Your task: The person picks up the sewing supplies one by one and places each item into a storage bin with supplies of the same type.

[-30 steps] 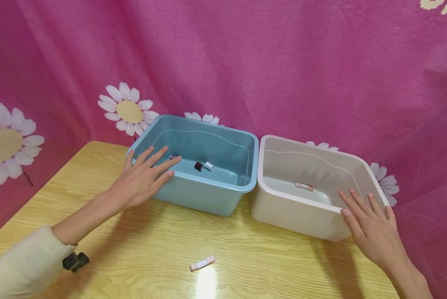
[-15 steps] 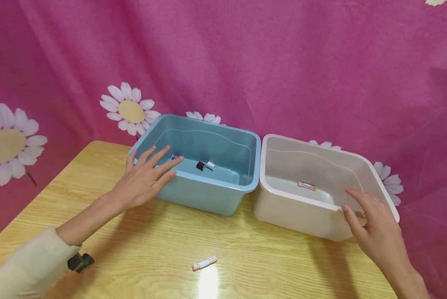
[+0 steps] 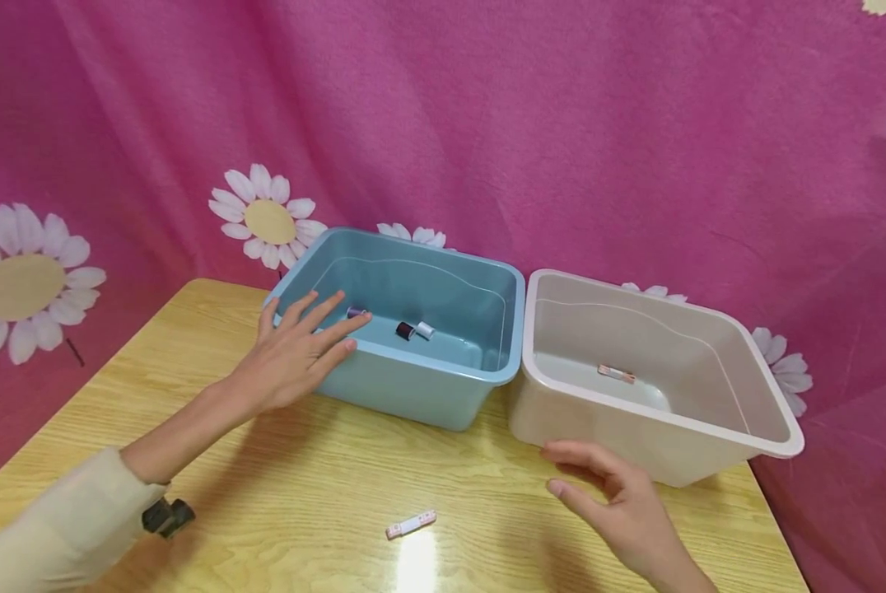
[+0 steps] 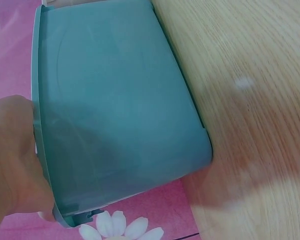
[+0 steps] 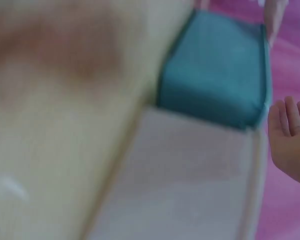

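Observation:
My left hand lies with spread fingers over the near left rim of a blue plastic bin. That bin holds a dark thread spool, a white spool and a purple spool, partly behind my fingertips. My right hand hovers before the beige bin, fingers loosely bent, nothing between them. On the beige bin's floor is a small pink bundle with a white band. A similar pink-patterned bundle lies on the table, left of my right hand.
Both bins stand side by side on a wooden table, against a pink curtain printed with daisies. A small black device is fixed under my left sleeve. The table's right edge runs just past the beige bin.
My right hand has left the beige bin's right rim and moved left and toward me, its fingers bending. My left hand stays at the blue bin. The view has shifted slightly.

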Demonstrator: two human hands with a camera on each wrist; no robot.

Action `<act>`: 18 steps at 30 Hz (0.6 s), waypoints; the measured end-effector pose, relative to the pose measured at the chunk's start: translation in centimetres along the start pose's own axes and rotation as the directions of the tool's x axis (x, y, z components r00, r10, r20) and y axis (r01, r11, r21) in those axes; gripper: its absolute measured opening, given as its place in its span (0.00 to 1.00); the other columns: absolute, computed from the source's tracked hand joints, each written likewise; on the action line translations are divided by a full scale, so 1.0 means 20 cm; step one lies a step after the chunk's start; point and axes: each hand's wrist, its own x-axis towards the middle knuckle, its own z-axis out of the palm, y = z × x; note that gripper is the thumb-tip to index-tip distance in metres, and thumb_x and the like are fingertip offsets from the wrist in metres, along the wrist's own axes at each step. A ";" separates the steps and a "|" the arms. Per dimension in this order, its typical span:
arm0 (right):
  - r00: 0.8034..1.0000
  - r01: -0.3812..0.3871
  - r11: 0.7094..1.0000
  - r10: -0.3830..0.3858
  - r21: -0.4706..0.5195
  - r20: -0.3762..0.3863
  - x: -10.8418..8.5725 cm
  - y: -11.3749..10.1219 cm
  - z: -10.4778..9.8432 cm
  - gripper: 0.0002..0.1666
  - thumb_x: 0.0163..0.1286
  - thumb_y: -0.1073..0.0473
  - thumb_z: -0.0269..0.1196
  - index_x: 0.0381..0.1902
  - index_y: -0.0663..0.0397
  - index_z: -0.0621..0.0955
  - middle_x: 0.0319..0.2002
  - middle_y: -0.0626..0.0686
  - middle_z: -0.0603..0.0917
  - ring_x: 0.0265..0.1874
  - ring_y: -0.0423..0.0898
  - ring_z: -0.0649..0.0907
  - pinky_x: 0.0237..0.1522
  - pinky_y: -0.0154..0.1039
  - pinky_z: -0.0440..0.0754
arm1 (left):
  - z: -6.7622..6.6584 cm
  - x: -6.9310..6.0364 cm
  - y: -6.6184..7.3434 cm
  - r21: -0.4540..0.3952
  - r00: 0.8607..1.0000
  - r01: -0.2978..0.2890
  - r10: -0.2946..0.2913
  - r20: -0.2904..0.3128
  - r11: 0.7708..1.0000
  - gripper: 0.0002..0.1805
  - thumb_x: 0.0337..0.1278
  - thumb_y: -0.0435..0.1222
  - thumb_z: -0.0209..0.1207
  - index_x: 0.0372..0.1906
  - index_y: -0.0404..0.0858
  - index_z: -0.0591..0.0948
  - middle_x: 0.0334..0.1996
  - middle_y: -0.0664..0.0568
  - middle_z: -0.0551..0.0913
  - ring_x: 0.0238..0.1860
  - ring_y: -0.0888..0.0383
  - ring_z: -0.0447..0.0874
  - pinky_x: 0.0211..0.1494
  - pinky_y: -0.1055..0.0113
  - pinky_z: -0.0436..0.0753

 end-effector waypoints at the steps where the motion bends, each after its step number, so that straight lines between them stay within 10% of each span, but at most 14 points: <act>1: 1.000 -0.021 0.999 0.021 0.030 0.017 0.00 0.01 0.03 0.21 0.60 0.80 0.66 0.52 0.68 0.81 0.49 0.52 0.86 0.50 0.41 0.84 0.52 0.32 0.79 | 0.00 0.00 0.00 -0.002 1.000 0.000 0.000 0.003 1.000 0.27 0.77 0.54 0.43 0.76 0.55 0.66 0.77 0.43 0.56 0.75 0.34 0.48 0.67 0.29 0.38; 18: 0.904 -0.410 0.877 0.353 0.251 0.241 0.06 0.22 0.24 0.24 0.65 0.71 0.67 0.57 0.76 0.76 0.54 0.73 0.77 0.54 0.49 0.82 0.53 0.39 0.81 | -0.01 0.01 0.00 -0.010 1.000 0.005 -0.004 0.024 1.000 0.27 0.78 0.54 0.42 0.75 0.55 0.66 0.77 0.43 0.56 0.75 0.34 0.48 0.67 0.29 0.38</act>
